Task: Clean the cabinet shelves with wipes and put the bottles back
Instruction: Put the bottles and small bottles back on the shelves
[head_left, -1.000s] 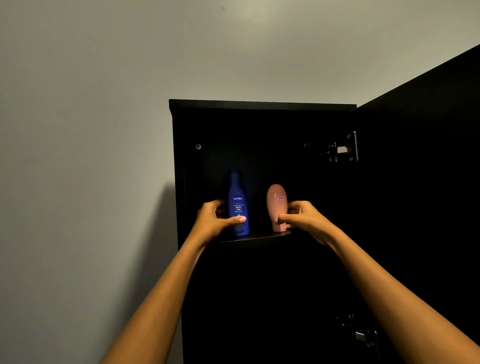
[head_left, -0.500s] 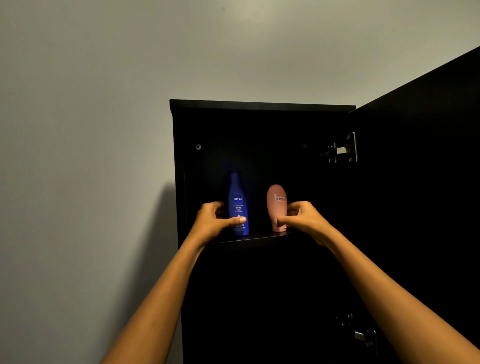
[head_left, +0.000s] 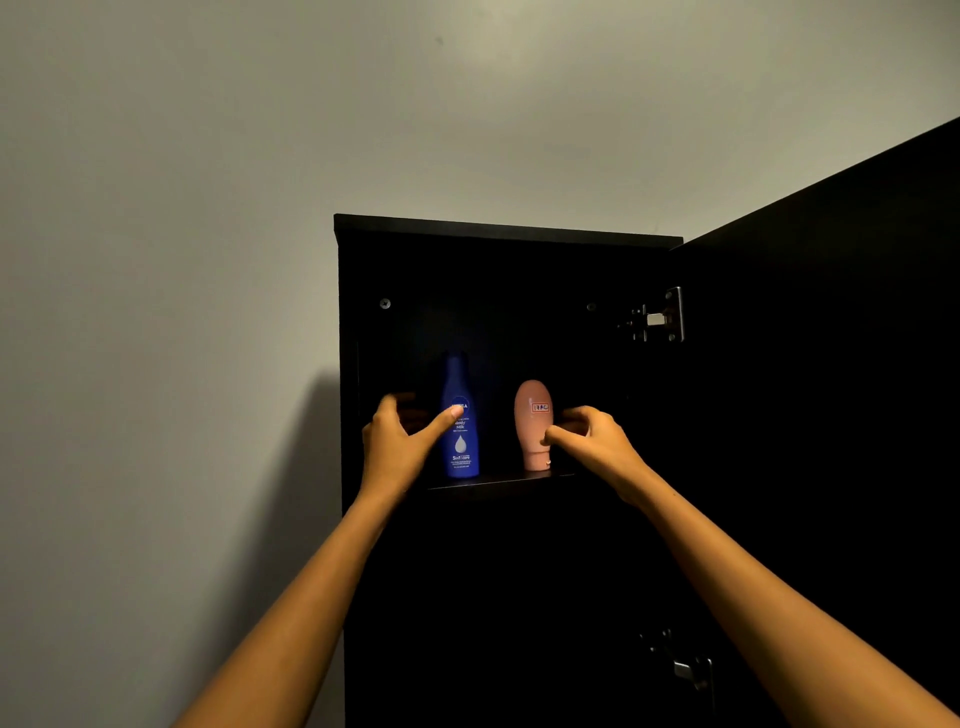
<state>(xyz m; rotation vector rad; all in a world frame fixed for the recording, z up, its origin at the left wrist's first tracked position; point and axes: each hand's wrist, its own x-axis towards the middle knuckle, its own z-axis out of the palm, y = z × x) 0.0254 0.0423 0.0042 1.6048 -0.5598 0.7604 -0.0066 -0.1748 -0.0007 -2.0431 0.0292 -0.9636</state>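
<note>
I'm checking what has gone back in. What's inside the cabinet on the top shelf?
A blue bottle and a pink bottle stand upright on the shelf, side by side and apart. The compartment below is too dark to make out.
</note>
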